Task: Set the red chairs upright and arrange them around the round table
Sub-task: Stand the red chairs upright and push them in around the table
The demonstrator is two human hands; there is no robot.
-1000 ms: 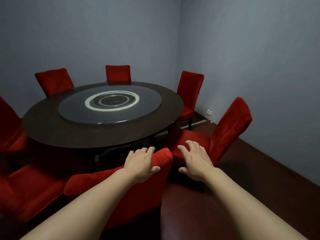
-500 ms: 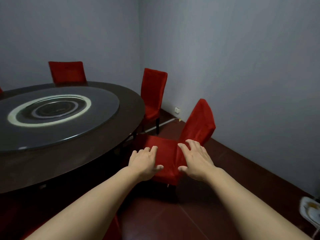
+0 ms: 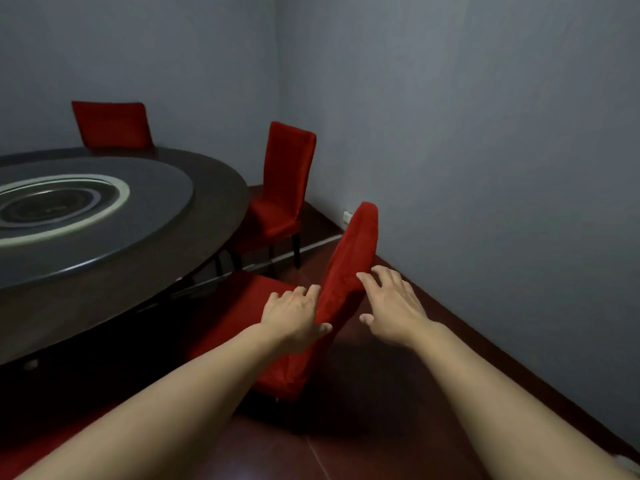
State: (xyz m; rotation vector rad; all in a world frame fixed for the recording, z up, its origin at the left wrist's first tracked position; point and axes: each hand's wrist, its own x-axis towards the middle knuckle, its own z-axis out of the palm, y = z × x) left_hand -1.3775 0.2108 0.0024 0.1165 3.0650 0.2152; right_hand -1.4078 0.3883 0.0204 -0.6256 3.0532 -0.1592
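Observation:
A red chair [image 3: 349, 258] stands in front of me at the right side of the round dark table [image 3: 114, 258], its backrest leaning back toward the wall. My left hand [image 3: 294, 315] lies against the left side of that backrest with fingers nearly straight. My right hand [image 3: 389, 303] has its fingertips at the backrest's right edge, fingers spread. Two more red chairs stand upright at the table: one at the far side [image 3: 112, 124] and one near the room corner [image 3: 285, 181].
A grey wall [image 3: 485, 168] runs close along the right, leaving a narrow strip of dark red floor [image 3: 381, 427] behind the near chair. A glass turntable [image 3: 86, 199] covers the table's middle. A small wall socket [image 3: 347, 215] sits low near the corner.
My view has swung right, away from the chair I touched before. Both hands have moved forward to the tilted chair by the wall and now reach either side of its backrest.

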